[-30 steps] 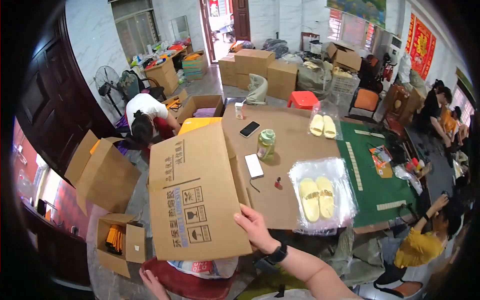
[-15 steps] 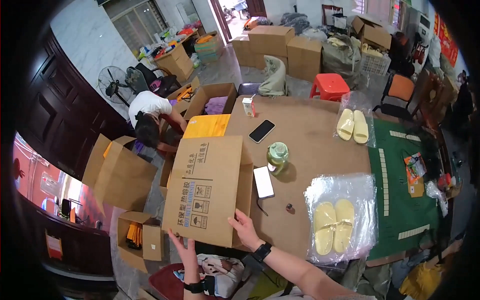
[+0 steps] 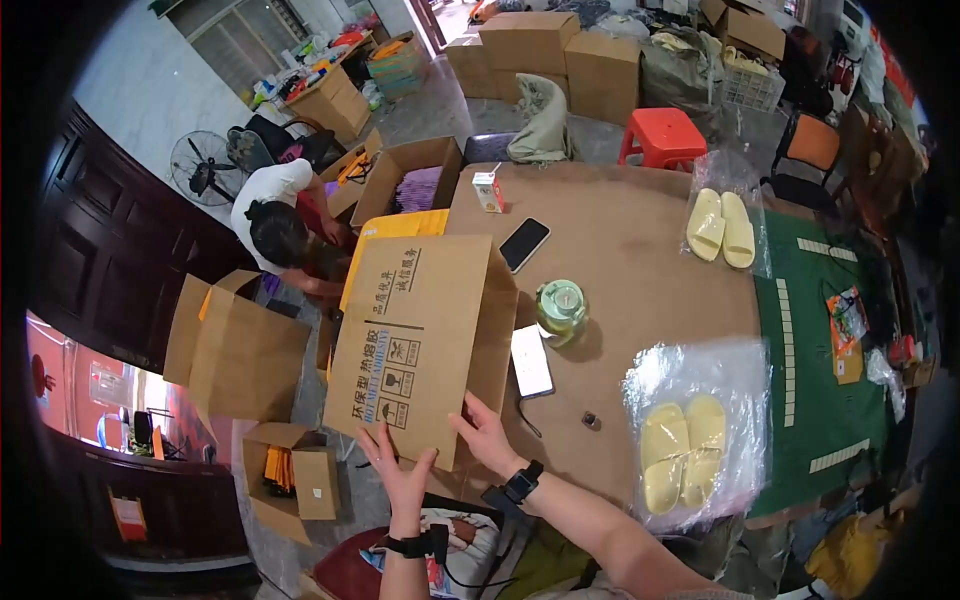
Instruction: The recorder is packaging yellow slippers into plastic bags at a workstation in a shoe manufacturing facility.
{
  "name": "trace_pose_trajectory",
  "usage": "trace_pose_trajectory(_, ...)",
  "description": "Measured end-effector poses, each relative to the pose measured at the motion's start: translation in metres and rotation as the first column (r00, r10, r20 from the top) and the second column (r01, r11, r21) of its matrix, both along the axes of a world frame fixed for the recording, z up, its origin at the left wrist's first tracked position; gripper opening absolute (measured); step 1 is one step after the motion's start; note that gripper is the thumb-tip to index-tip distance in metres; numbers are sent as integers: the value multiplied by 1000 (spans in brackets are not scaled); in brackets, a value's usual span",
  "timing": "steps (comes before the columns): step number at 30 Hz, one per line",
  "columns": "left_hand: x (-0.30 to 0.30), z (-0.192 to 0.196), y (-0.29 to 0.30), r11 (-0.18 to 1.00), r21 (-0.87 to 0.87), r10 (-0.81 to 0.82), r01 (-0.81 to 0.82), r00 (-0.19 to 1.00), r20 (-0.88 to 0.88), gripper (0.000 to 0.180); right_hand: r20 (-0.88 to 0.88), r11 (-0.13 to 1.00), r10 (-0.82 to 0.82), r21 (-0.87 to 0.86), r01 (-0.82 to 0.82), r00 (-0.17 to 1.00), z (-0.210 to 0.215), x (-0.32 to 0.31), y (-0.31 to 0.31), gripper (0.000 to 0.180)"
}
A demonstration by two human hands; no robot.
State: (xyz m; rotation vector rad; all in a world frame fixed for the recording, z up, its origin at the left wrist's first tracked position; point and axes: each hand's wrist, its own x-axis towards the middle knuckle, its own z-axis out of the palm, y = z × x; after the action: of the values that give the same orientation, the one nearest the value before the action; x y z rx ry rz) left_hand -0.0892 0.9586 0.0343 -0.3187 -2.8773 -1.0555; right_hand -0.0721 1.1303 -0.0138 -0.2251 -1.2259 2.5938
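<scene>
A brown cardboard box (image 3: 440, 345) with dark printing on its upper face stands tilted at the table's left side, its open end toward the right. At the box's near right corner my right hand (image 3: 488, 437) grips the edge, thumb and fingers wrapped over the cardboard. My left hand (image 3: 400, 477) lies against the near lower edge, fingers spread and thumb apart. Dark bands circle both wrists. Right of the box, on the brown table, are a white flat device (image 3: 531, 362), a green-tinted jar (image 3: 562, 311) and a black-screened phone (image 3: 524, 245).
Pale yellow slippers (image 3: 683, 453) lie on clear plastic bags, with another pair (image 3: 720, 228) farther back. A person (image 3: 280, 230) bends over beside the table's left. Open cartons (image 3: 250, 350) stand on the floor there. A red stool (image 3: 662, 138) stands behind the table.
My left hand has come up from beneath the box's near corner onto its lower edge. The right hand still grips the box. The whole view has shifted slightly.
</scene>
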Motion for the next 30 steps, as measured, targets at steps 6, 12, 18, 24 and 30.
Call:
trace_pose_trajectory(6,-12,-3,-18,1000,10,5,-6,1000,12,97,188,481,-600,861,163,778,-51,10,48,50)
trace_pose_trajectory(12,-18,0,-11,998,47,-46,45,998,33,98,493,305,-670,864,-400,555,-114,-18,79,103)
trace_pose_trajectory(18,-24,-4,-18,997,12,-75,75,997,35,97,601,371,-627,790,-489,496,-135,-19,80,102)
trace_pose_trajectory(24,-26,-3,-18,981,176,-89,77,994,64,98,663,602,-513,730,-323,545,-123,5,75,96)
trace_pose_trajectory(30,-24,1,-12,994,42,-102,100,994,47,94,592,599,-566,773,-206,574,-115,25,56,89)
